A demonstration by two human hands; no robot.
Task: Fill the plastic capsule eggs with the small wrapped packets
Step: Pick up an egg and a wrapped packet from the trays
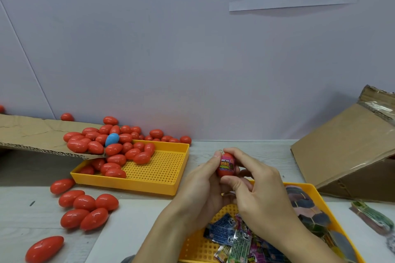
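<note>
Both hands hold one red capsule egg (226, 166) with a colourful label above the near tray. My left hand (201, 181) grips it from the left, and my right hand (256, 183) pinches it from the right with thumb below. Small wrapped packets (237, 239) lie in the yellow perforated tray (318, 196) under my wrists. A second yellow tray (162, 168) at centre left holds several red eggs (119, 156). One blue egg (112, 139) sits in that pile.
Loose red eggs (85, 209) lie on the table at the left. A flattened cardboard sheet (36, 134) overhangs the left tray. A tilted cardboard box (350, 151) stands at the right, with a banded bundle of packets (374, 218) beside it. A wall closes off the back.
</note>
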